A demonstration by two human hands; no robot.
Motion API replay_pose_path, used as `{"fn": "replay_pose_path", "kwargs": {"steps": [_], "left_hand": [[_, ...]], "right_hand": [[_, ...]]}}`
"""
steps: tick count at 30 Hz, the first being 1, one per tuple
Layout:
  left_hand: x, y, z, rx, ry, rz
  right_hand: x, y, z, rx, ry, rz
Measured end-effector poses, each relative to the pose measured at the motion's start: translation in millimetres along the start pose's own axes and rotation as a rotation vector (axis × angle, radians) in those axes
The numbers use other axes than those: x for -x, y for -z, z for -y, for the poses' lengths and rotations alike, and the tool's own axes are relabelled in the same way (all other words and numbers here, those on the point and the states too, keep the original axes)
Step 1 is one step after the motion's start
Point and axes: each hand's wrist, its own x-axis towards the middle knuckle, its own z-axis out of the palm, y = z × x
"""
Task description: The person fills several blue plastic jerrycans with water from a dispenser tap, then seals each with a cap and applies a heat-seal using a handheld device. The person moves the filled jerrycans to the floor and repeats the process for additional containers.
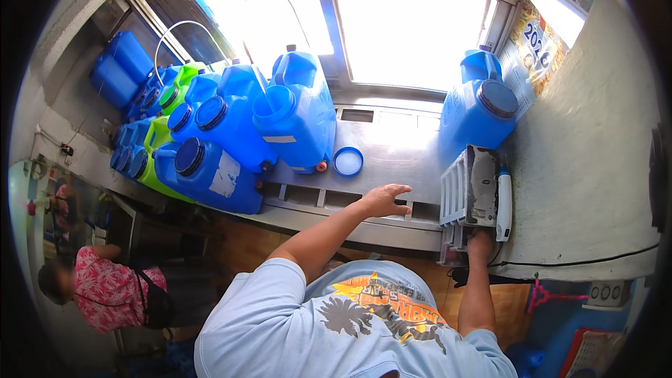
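T-shirt (280,308), light blue with a dark palm-tree print, fills the near edge between the person's two bare arms (315,239). The right hand (480,243) reaches in at the near end of a small drawer unit (481,185); its fingers are mostly hidden there, so I cannot tell whether they grip anything. The unit, pale-fronted with a mottled grey top, sits at the right end of the steel counter (392,154), and a white-and-blue handheld device (504,199) stands along its right side. The left hand (381,201) hangs over the counter's slotted front edge, its thumb and fingers spread well apart; whether it touches the metal is unclear. Just past it, a round blue screw lid (348,162) lies flat on the counter, beside an uncapped blue water jug (297,119) with a pale tube (263,87) reaching into its wide mouth. To the left, capped blue jugs (238,108) and green jugs (159,179) crowd together, their dark screw caps (211,113) facing the person; another capped blue jug (462,129) stands behind the drawer unit, close to the wall (588,140). Beyond the counter is a bright window (413,31).
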Motion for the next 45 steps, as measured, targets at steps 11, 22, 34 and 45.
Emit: {"fn": "replay_pose_path", "kwargs": {"steps": [11,22,34,45], "left_hand": [[-18.7,-2.6,-23.7,0.017,0.019,0.063],[-21.3,-8.1,-123.8,0.066,-0.151,0.084],[-9.1,-57.5,-145.0,0.283,-0.067,0.167],[7.1,-44.3,-95.2,0.853,0.237,0.107]], "right_hand": [[19.2,18.1,4.0,-0.277,-0.015,-0.180],[59.6,115.6,47.5,-1.350,-0.254,0.210],[113.1,114.3,55.4,-1.571,-0.443,0.364],[72.9,3.3,7.3,-0.861,-0.164,0.134]]}}
